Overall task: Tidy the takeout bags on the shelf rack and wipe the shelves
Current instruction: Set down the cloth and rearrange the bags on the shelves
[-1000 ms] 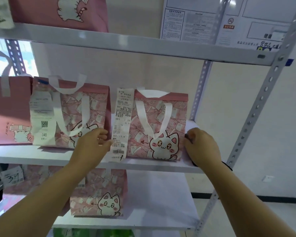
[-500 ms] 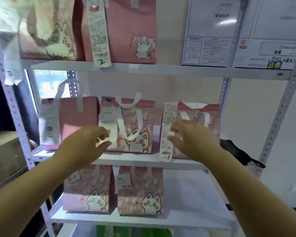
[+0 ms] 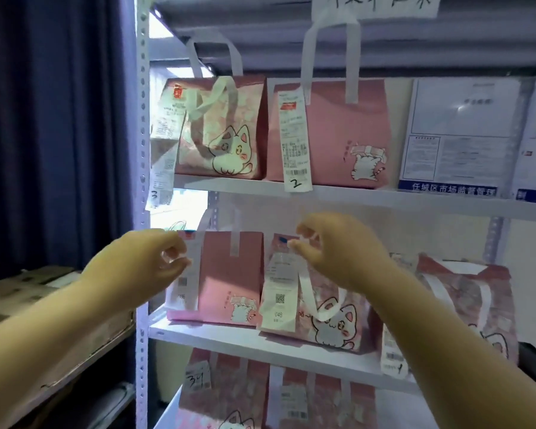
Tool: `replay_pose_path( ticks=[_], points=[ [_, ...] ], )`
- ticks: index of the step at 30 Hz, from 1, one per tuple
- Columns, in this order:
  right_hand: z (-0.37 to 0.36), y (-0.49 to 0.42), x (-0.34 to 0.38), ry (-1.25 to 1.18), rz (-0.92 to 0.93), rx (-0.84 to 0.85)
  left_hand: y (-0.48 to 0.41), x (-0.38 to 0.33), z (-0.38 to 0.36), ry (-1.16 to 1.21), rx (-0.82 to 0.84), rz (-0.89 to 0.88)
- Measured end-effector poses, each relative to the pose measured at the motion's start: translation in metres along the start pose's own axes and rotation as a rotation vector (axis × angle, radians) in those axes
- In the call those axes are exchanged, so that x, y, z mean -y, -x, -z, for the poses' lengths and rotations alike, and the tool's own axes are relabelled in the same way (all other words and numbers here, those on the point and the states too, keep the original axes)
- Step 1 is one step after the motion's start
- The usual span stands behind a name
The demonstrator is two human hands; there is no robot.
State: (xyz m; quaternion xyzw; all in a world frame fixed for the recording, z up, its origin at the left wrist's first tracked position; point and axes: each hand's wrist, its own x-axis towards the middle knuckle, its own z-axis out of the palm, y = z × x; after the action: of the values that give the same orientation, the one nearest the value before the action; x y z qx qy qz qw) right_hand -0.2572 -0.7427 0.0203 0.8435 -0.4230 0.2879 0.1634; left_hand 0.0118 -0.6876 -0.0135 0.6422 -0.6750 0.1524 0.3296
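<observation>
Straight ahead, three pink bags stand in a row on the middle shelf (image 3: pixel 229 334), close to its front edge. The plain bag (image 3: pixel 229 274) sits at the left end by the post (image 3: pixel 142 150), touching the cat bag (image 3: pixel 331 317). The left hand (image 3: pixel 143 264) curls its fingers and pinches the left edge of the plain bag's slip (image 3: pixel 188 283). The right hand (image 3: pixel 331 249) pinches the cat bag's white handle (image 3: pixel 310 236) between thumb and forefinger. Open room lies above the bags, under the upper shelf (image 3: pixel 384 196).
</observation>
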Motion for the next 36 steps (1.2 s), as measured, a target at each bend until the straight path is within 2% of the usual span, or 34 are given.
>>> replay_pose_path(
  ticks=[12, 18, 27, 30, 36],
  points=[
    [-0.005, -0.143, 0.009, -0.100, -0.018, -0.407, -0.122, 0.073, 0.019, -0.028, -0.261, 0.027],
    [-0.011, -0.208, 0.015, -0.075, -0.104, -0.400, -0.185, 0.102, 0.020, 0.024, -0.391, 0.042],
    [-0.019, -0.249, 0.028, 0.015, -0.287, -0.312, -0.244, 0.134, 0.016, 0.090, -0.352, 0.037],
    [-0.023, -0.254, 0.030, -0.013, -0.373, -0.344, -0.251, 0.141, 0.015, 0.174, -0.331, 0.026],
    [-0.024, -0.246, 0.046, -0.150, -0.431, -0.481, -0.246, 0.152, 0.019, 0.396, -0.401, 0.007]
  ],
)
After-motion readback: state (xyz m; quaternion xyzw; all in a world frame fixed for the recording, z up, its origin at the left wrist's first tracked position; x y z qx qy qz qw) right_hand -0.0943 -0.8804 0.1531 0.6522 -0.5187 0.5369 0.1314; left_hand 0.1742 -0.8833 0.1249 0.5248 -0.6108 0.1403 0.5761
